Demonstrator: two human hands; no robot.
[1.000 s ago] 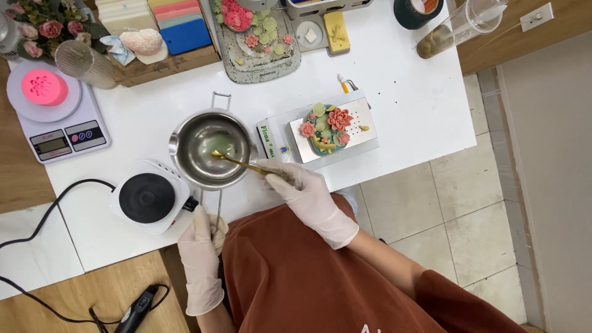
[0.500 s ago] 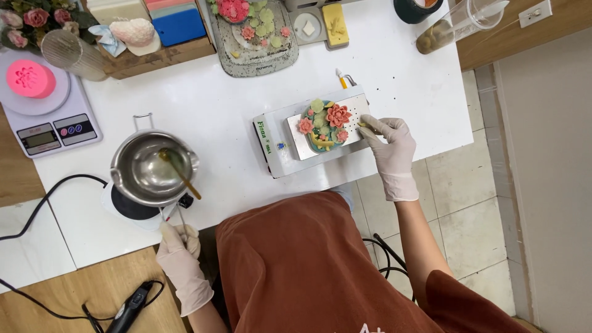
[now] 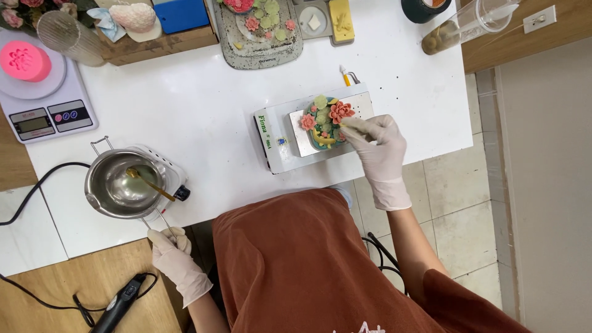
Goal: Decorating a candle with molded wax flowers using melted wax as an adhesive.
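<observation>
At the table's near edge, left side, my left hand [image 3: 168, 245] in a white glove grips the wire handle [image 3: 159, 221] of a steel pot [image 3: 120, 185], closed around it. The pot sits on a small white hot plate [image 3: 166, 174], with a yellow-tipped tool [image 3: 150, 184] lying in it. Further along the near edge toward the right, my right hand [image 3: 380, 150], gloved too, pinches fingertips together against the flower-decorated piece [image 3: 325, 117]; I cannot tell what it holds. That piece rests on a white box [image 3: 277, 142]. Far left edge: a kitchen scale [image 3: 46, 111] carrying a pink mould [image 3: 24, 60]. Far edge, middle: a grey tray [image 3: 246, 46] of flowers.
</observation>
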